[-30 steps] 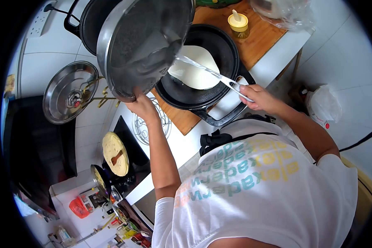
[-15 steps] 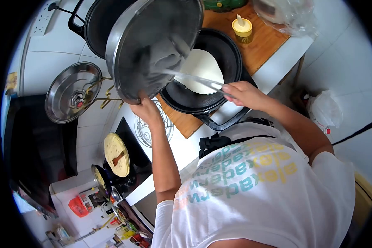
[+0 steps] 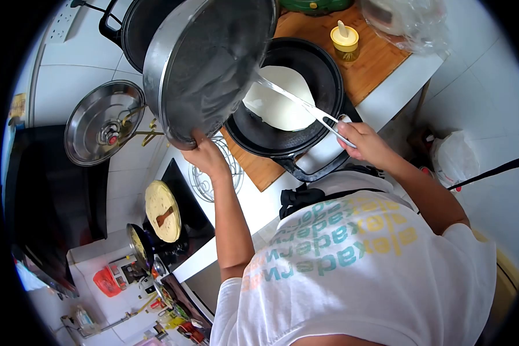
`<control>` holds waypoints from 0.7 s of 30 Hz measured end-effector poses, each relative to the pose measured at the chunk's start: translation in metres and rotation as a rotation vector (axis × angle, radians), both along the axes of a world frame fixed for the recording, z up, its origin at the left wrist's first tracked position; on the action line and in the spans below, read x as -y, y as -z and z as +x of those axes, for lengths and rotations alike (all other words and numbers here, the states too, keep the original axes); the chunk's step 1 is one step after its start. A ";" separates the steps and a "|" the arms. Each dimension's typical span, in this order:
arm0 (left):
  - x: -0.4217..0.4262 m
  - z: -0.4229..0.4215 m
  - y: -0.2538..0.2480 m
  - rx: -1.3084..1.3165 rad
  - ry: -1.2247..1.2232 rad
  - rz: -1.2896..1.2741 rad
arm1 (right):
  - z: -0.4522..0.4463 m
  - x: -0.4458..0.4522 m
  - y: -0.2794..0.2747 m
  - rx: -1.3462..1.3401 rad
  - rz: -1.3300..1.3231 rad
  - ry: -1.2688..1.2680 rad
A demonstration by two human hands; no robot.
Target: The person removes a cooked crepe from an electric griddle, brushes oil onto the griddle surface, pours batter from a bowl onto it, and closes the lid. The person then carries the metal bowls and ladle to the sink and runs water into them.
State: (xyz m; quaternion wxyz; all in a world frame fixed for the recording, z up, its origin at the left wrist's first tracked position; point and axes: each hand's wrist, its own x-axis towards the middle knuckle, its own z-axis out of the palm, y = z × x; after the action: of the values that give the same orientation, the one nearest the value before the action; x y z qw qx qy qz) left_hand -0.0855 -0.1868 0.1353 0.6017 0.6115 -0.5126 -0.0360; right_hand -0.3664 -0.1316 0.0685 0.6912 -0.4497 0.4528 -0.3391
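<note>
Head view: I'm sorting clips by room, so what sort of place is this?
A kitchen, probably a home one: a round black metal pan holds a white, flat, dough-like sheet, and a glossy black cooktop is in view too.

A kitchen, prob. a home one. Wht. tiled wall w/ socket strip and a steel lid hung on a gold hook rack. Wht. tabletop carries a wooden board, a yellow-capped jar and a blk. pan w/ pale dough round in it. Nr. these, a blk. glass cooktop + round flatbread. Lower L: red basket, misc. small items too tiny to ID. Person wears a casual printed T-shirt.
</note>
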 end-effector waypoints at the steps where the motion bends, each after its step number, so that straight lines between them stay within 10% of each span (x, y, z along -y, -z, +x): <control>1: -0.001 -0.001 0.000 0.023 0.017 0.004 | 0.006 0.001 -0.001 0.014 -0.033 0.013; 21: -0.011 -0.019 -0.001 0.130 0.114 -0.055 | 0.021 0.006 -0.009 0.161 -0.018 0.054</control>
State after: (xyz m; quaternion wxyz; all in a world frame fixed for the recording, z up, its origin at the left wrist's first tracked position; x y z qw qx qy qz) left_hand -0.1047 -0.1761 0.1366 0.5809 0.5653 -0.5854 -0.0164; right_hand -0.3456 -0.1374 0.0779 0.7119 -0.4148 0.4048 -0.3966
